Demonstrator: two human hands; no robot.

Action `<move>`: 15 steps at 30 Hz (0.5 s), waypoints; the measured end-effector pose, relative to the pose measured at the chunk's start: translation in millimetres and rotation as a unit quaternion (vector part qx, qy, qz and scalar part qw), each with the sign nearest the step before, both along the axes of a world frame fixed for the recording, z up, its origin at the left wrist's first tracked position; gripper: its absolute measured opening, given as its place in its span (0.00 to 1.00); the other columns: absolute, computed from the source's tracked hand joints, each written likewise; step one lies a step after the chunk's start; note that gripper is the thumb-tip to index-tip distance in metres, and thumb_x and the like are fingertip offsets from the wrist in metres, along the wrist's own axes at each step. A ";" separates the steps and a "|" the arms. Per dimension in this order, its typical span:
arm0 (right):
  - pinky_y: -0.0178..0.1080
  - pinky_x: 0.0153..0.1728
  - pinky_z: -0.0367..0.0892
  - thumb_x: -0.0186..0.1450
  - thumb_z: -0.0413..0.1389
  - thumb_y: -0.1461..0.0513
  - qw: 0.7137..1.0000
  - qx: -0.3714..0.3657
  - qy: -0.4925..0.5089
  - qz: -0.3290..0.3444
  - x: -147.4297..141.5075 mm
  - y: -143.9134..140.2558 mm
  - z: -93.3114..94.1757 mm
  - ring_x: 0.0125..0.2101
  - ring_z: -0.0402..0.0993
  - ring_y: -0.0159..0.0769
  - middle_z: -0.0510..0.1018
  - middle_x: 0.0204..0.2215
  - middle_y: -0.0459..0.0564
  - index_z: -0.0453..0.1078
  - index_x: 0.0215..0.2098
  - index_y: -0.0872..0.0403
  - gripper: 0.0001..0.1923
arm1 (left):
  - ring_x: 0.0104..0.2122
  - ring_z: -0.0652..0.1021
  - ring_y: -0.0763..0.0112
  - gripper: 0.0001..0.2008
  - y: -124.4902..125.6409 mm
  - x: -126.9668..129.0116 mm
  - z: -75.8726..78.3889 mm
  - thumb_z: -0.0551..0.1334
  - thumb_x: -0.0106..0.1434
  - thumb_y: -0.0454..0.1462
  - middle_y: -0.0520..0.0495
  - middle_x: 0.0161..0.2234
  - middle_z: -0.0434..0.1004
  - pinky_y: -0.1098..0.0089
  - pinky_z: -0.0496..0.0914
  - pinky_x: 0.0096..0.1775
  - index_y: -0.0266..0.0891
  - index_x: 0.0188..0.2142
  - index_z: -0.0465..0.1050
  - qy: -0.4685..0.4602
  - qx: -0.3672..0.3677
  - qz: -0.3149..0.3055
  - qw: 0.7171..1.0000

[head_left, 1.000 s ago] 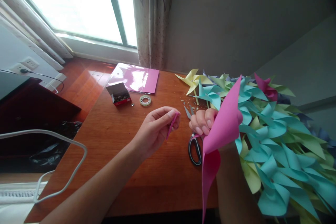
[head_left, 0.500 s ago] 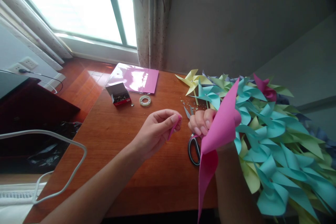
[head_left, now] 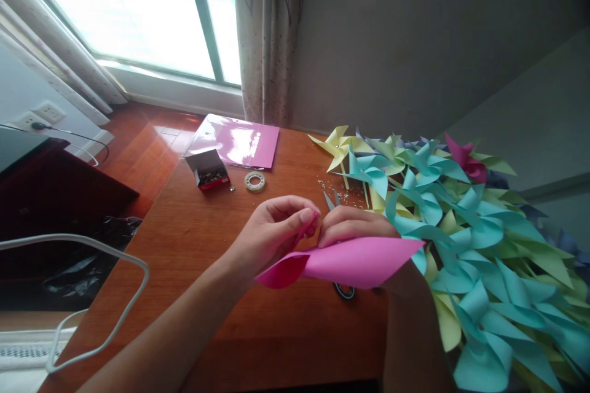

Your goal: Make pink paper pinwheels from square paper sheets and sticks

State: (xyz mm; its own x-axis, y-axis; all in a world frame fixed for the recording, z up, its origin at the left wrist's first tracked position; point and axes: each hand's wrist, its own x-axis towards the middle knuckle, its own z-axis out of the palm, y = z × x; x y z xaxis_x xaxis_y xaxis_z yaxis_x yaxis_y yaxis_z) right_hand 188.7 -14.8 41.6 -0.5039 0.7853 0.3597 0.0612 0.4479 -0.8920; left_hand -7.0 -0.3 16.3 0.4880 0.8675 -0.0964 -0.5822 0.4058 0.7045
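Observation:
My right hand (head_left: 353,225) grips a curled pink paper sheet (head_left: 350,264) that now lies almost level over the wooden table (head_left: 207,245). My left hand (head_left: 271,233) pinches a small pink strip (head_left: 308,230) right beside the right hand's fingers, the two hands nearly touching. Black-handled scissors (head_left: 345,288) lie under the pink sheet, mostly hidden; their blade tips (head_left: 330,199) show past my fingers.
A heap of teal, yellow and green paper pinwheels (head_left: 461,233) covers the table's right side. At the back lie a stack of pink sheets (head_left: 237,141), an open small box of pins (head_left: 208,169) and a tape roll (head_left: 255,181). A white cable (head_left: 115,313) loops at left.
The pink sheet swung down from nearly upright to almost level. My right hand turned with it and my left hand closed in on it with the strip.

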 end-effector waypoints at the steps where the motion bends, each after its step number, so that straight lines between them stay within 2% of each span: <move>1: 0.39 0.39 0.74 0.69 0.60 0.56 0.999 0.029 -0.017 -0.006 -0.3 -1.5 2.2 0.36 0.78 0.38 0.80 0.36 0.52 0.80 0.41 0.52 0.10 | 0.27 0.71 0.75 0.07 0.7 -1.1 0.1 0.73 0.58 0.38 0.49 0.26 0.73 0.75 0.66 0.30 0.35 0.31 0.81 -0.005 -0.002 -0.009 1.000; 5: 0.39 0.40 0.74 0.69 0.60 0.60 0.994 0.104 -0.022 -0.015 -1.1 -5.0 5.4 0.37 0.78 0.38 0.80 0.37 0.51 0.79 0.45 0.52 0.08 | 0.27 0.71 0.76 0.05 0.7 -3.6 -0.1 0.71 0.61 0.37 0.49 0.27 0.73 0.75 0.66 0.31 0.36 0.34 0.80 -0.019 -0.019 -0.034 0.999; 10: 0.39 0.39 0.74 0.68 0.60 0.66 0.989 0.133 -0.039 -0.042 -2.8 -7.0 11.1 0.37 0.78 0.38 0.80 0.36 0.52 0.79 0.43 0.54 0.06 | 0.27 0.70 0.75 0.09 0.3 -1.6 1.5 0.71 0.60 0.39 0.48 0.26 0.72 0.76 0.66 0.31 0.34 0.30 0.79 -0.016 -0.053 -0.040 0.998; 15: 0.40 0.38 0.75 0.68 0.60 0.67 0.984 0.161 -0.070 -0.020 -1.1 -5.5 18.1 0.36 0.78 0.38 0.80 0.36 0.53 0.78 0.44 0.55 0.08 | 0.26 0.70 0.77 0.08 2.5 -0.6 1.4 0.71 0.60 0.38 0.48 0.27 0.72 0.77 0.65 0.29 0.33 0.31 0.79 -0.017 -0.075 -0.035 0.996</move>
